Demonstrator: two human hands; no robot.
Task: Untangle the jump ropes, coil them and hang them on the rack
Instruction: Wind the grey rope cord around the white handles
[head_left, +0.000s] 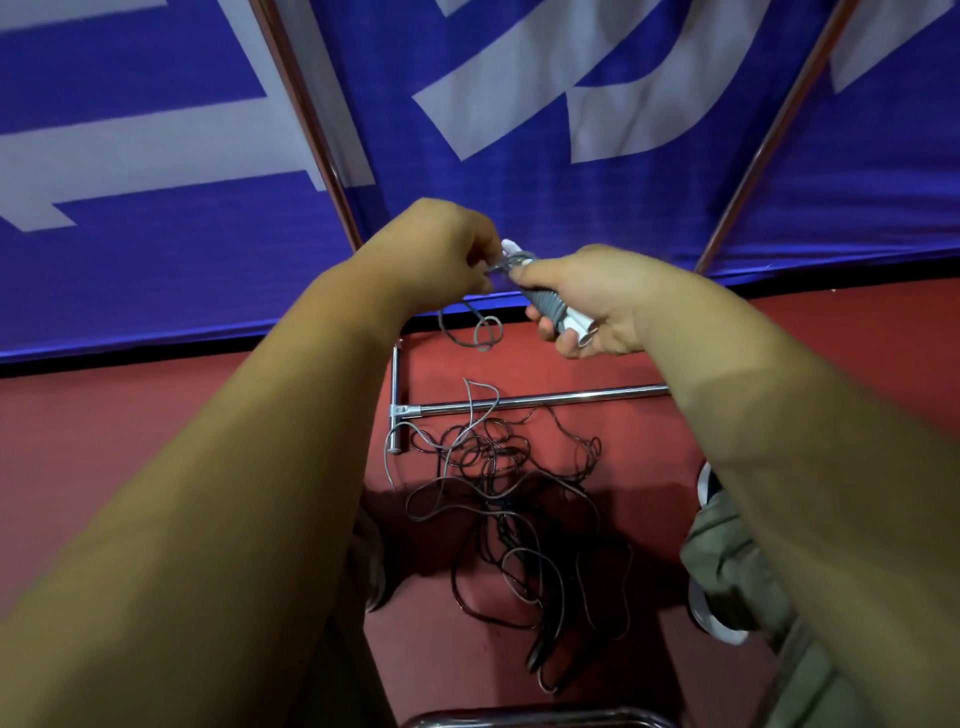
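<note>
One grey jump rope (551, 307) looks nearly coiled: the right hand (587, 304) grips its handles with the cord wound round them, while the left hand (441, 254) pinches the loose tail at their top end. The other ropes (514, 499) lie in a dark tangle on the red floor (156, 441), against the rack's base bar (561, 399). By my reading, most of the untangling and all the hanging remain.

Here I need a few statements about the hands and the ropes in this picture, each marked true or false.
1. The right hand grips handles wound with grey cord. True.
2. The left hand is open and holds nothing. False: it pinches the grey cord.
3. A tangle of ropes lies on the red floor. True.
4. Coiled ropes hang on the metal bar. False: no coil hangs there.
</note>
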